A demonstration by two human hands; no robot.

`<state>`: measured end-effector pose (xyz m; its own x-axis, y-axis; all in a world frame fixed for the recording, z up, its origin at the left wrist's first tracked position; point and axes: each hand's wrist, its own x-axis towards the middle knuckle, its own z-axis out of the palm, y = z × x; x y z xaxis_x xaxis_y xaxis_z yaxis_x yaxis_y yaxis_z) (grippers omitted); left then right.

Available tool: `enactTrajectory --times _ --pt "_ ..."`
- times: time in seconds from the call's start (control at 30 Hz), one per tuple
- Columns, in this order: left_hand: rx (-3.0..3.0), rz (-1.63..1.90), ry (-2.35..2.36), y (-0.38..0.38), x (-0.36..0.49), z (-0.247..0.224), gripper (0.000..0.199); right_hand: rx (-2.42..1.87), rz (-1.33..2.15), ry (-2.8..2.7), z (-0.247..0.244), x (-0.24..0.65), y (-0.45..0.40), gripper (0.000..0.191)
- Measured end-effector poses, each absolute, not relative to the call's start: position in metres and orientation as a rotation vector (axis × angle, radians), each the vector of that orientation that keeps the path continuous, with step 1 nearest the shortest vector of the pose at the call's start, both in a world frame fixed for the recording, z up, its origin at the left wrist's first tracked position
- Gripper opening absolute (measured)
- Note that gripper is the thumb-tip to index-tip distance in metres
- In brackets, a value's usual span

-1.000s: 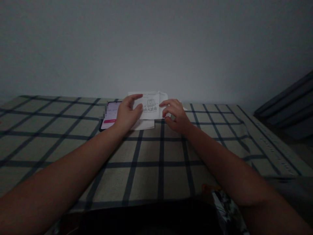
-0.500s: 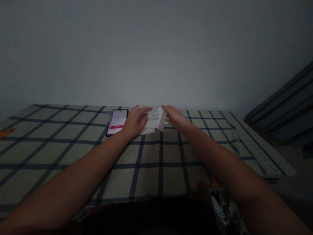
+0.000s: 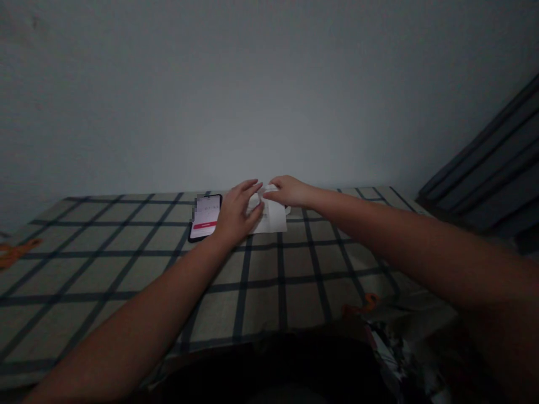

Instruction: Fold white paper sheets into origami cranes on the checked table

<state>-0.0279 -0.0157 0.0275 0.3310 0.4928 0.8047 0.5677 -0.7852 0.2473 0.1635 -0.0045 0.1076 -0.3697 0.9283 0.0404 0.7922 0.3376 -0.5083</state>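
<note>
Thin white paper (image 3: 275, 217) lies on the checked tablecloth between my hands. Part of it is lifted and creased toward the right fingers, and the print on it is mostly covered. My left hand (image 3: 238, 210) rests at the paper's left side, thumb and fingers apart, the thumb touching the sheet. From the right, my right hand (image 3: 289, 191) reaches over the far part and pinches a raised bit of paper between thumb and fingers. A phone (image 3: 205, 217) with a lit screen and a red bar lies just left of my left hand.
The checked tablecloth (image 3: 147, 269) covers a table set against a grey wall (image 3: 269, 101). An orange object (image 3: 19, 252) lies at the left edge. Another orange piece (image 3: 370, 303) shows at the near edge, beside patterned fabric. Dark curtain folds (image 3: 492, 146) hang at the right.
My right hand has moved left across the paper, closer to my left hand. The paper's printed face, plain to see before, is now folded and largely covered. The view has shifted slightly.
</note>
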Motion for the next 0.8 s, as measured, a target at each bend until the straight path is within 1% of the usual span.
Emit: enactTrajectory --times 0.1,0.2,0.3,0.4,0.47,0.57,0.7,0.73,0.8 --pt "-2.673 -1.582 -1.092 -0.02 -0.023 0.031 0.05 -1.524 0.341 -2.588 0.125 0.158 -0.005 0.023" --pt "-2.724 -1.737 -1.283 -0.017 -0.022 0.034 0.053 -1.535 0.212 -2.732 0.133 0.155 -0.005 0.036" --pt "-2.774 -1.794 -1.452 -0.012 -0.023 0.035 0.048 -1.547 0.171 -2.787 0.135 0.153 -0.007 0.036" --pt "-2.868 -1.741 -1.471 -0.009 -0.023 0.033 0.04 -1.567 0.183 -2.876 0.136 0.15 -0.009 0.035" --pt "-2.844 -1.736 -1.494 -0.009 -0.022 0.031 0.033 -1.594 0.238 -2.927 0.137 0.147 -0.011 0.036" --pt "-2.808 -1.744 -1.486 -0.011 -0.021 0.029 0.029 -1.598 0.325 -2.904 0.14 0.147 -0.012 0.031" --pt "-2.793 -1.77 -1.493 -0.013 -0.021 0.03 0.023 -1.6 0.729 -2.693 0.141 0.152 -0.007 0.017" --pt "-2.795 -1.756 -1.498 -0.013 -0.022 0.03 0.022 -1.603 0.796 -2.648 0.139 0.154 -0.004 0.013" --pt "-2.801 -1.716 -1.5 -0.012 -0.022 0.03 0.022 -1.603 0.876 -2.563 0.134 0.155 0.001 0.011"
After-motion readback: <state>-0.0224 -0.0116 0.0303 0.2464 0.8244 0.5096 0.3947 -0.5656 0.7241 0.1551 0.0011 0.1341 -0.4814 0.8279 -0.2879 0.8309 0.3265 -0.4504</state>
